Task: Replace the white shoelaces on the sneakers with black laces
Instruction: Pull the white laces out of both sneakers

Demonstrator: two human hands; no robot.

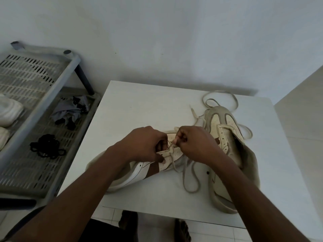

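Grips near sneaker (139, 172) with left hand (145, 144) for steadiness, pinches its white lace (172, 154) with right hand (194, 144) to unthread it.

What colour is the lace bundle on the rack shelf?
The lace bundle is black; the head view shows it best.

No legible text, number, label or sign on any surface in view. The right-hand sneaker (225, 130) carries a small dark mark (213, 180) on its side; it is too small and blurred to read as a logo or brand.
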